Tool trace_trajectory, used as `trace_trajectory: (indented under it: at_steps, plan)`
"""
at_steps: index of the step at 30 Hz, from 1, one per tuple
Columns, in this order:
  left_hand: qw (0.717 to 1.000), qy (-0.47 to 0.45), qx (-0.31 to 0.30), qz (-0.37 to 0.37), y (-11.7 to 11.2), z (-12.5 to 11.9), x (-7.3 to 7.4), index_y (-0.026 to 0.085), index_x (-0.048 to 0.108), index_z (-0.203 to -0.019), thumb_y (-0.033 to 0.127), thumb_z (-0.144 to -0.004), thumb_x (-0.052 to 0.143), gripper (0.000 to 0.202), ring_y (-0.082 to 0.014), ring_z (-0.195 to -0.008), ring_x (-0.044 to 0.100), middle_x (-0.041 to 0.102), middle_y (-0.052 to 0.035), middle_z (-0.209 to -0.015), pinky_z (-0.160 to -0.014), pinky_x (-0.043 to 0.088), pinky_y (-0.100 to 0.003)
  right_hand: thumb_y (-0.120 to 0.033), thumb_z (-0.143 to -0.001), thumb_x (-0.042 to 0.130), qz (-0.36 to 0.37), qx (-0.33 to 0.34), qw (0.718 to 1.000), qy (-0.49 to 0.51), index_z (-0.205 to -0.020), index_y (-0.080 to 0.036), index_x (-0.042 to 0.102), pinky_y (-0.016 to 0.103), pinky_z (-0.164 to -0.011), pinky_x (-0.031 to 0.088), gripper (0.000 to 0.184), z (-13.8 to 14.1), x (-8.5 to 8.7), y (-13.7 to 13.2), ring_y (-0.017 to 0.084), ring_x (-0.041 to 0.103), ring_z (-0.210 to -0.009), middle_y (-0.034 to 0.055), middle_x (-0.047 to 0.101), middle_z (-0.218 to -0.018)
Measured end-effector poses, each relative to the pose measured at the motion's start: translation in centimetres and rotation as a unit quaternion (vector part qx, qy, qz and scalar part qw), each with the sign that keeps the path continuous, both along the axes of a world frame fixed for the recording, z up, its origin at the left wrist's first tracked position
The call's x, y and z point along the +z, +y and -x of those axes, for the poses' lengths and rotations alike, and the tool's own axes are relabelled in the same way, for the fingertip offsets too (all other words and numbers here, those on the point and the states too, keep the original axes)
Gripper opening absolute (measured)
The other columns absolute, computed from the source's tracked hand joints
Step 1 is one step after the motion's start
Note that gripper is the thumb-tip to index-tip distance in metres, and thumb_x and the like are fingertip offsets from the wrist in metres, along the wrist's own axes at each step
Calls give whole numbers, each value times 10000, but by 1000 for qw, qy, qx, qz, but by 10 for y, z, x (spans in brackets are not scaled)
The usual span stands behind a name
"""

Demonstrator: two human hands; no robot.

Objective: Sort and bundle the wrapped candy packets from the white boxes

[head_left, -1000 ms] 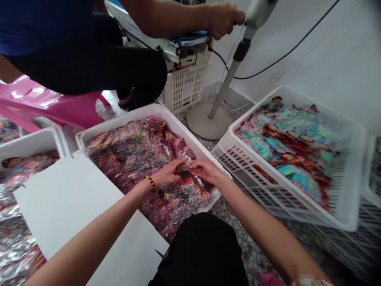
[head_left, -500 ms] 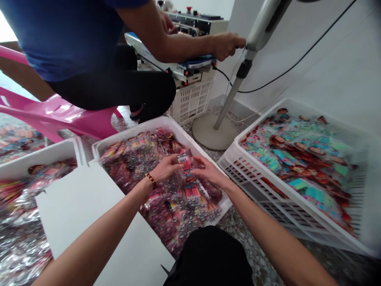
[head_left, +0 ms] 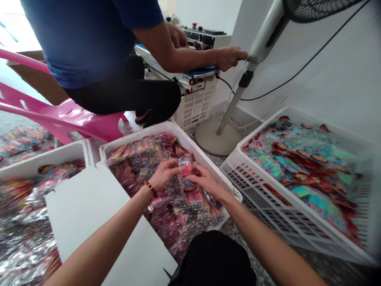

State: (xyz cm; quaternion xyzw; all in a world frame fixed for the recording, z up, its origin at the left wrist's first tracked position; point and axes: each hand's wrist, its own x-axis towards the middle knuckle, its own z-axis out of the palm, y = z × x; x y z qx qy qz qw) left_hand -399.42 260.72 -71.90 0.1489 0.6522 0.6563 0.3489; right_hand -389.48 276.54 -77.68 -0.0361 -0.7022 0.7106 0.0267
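My left hand (head_left: 163, 173) and my right hand (head_left: 205, 181) together pinch a small clear packet (head_left: 185, 170) with a red printed label, holding it upright just above a white crate (head_left: 190, 143) heaped with red and silver packets. A beaded bracelet (head_left: 150, 189) circles my left wrist. Both hands have their fingers closed on the packet's edges.
A white sheet (head_left: 98, 222) lies left of the crate. On the right, a slatted white crate (head_left: 268, 198) holds colourful packets. Another person in a blue shirt (head_left: 89, 39) sits on a pink chair (head_left: 74, 119), hands at a sealing machine (head_left: 184, 71). A fan stand (head_left: 217, 137) is beyond.
Both hands lifted the packet out of the heap and turned it upright. The view tilted upward, showing more of the other person.
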Motion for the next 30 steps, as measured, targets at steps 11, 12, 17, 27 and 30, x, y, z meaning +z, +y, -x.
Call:
trace_trajectory:
  at_steps: [11, 12, 17, 27, 30]
  plan:
    - [996, 68, 23, 48, -9, 9, 5, 164, 735, -912, 421, -608, 833, 410, -156, -683, 613, 725, -23, -793, -673, 491, -279, -379, -887, 543, -248, -20, 968, -12, -956, -215, 674, 268, -722, 418, 221, -3, 18, -3, 168, 547, -747, -1, 646, -780]
    - [995, 79, 32, 54, -9, 9, 6, 157, 733, -841, 415, -605, 828, 363, -155, -665, 606, 717, -20, -753, -670, 491, -282, -381, -888, 543, -263, -21, 964, -15, -974, -219, 669, 265, -711, 408, 224, -3, 20, -3, 164, 541, -734, -3, 641, -776]
    - [997, 46, 45, 51, -11, 9, 4, 162, 714, -717, 378, -568, 825, 284, -144, -633, 589, 695, -3, -695, -649, 487, -277, -387, -890, 541, -281, 4, 960, -17, -1034, -214, 640, 255, -663, 375, 246, -5, 29, -7, 154, 539, -717, 5, 649, -843]
    - [998, -23, 19, 57, -15, 5, 5, 160, 662, -789, 419, -599, 845, 370, -109, -649, 572, 653, 17, -742, -609, 473, -226, -313, -847, 576, -221, 28, 974, -40, -1056, -208, 669, 255, -690, 395, 252, -5, 32, -13, 166, 560, -745, 4, 686, -861]
    - [997, -14, -10, 70, -16, 7, 7, 198, 677, -973, 423, -625, 833, 442, -126, -719, 598, 683, 4, -885, -631, 479, -233, -260, -839, 550, -240, 29, 970, -33, -969, -208, 674, 246, -676, 387, 187, -5, 30, -11, 160, 551, -719, -8, 669, -788]
